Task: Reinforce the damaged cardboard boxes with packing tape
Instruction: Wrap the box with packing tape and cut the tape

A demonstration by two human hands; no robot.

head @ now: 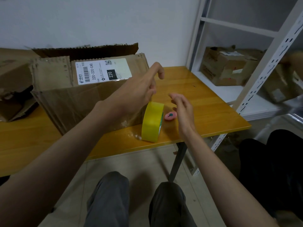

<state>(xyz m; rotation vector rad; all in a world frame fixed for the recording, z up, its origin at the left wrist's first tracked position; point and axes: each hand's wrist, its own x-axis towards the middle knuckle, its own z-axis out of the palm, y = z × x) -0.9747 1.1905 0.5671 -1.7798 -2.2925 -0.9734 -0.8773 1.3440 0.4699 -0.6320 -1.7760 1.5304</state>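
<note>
A yellow roll of packing tape (151, 123) stands on its edge near the front of the orange table (205, 102). My left hand (141, 90) hovers just over the roll, thumb and fingers pinched on the tape's loose end at the top, index finger raised. My right hand (182, 110) is to the right of the roll, fingers apart and holding nothing. Behind the roll lies a large worn cardboard box (68, 99) with ragged flaps, a white shipping label (103, 71) and clear tape along its front.
A small pink cutter (170, 115) lies on the table between the roll and my right hand. Another crumpled box (13, 89) sits at the left. A white metal shelf (255, 89) at the right holds more damaged boxes (226, 68). My knees are below the table edge.
</note>
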